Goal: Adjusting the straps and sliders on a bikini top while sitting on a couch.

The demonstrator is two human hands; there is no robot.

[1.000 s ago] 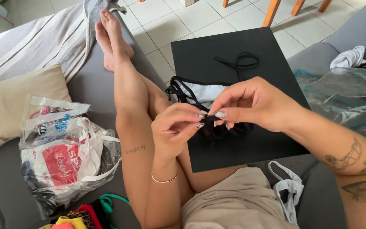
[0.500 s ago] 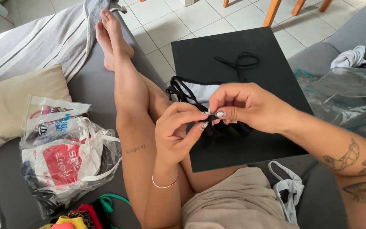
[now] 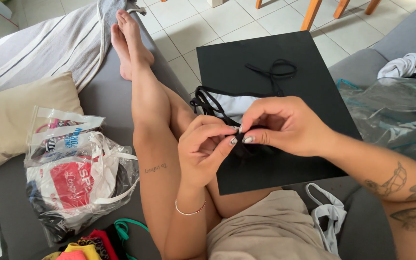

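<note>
Where the grey sofa runs under the stretched bare legs, seated with feet toward a striped grey blanket and a beige cushion at the left. Resting across the lap, a large black board, its far edge out over the tiled floor. At the right, a crumpled clear plastic bag on the sofa arm, with a white cloth just beyond it. At the left, beside the thigh, a clear plastic bag stuffed with printed packets and dark items; below it, a small heap of coloured fabric in yellow, red and green. Beside the right hip, a white strappy garment.

On the board, a black-and-white strappy garment spread flat, and farther off a loose black cord lying apart from it.

Near the board's front edge, both hands meeting over the garment's dark bunched end: left hand curled, thumb and forefinger pinching the black fabric; right hand likewise pinched onto it, fingertips touching those of the left. Exactly which strap is gripped, impossible to tell.
</note>
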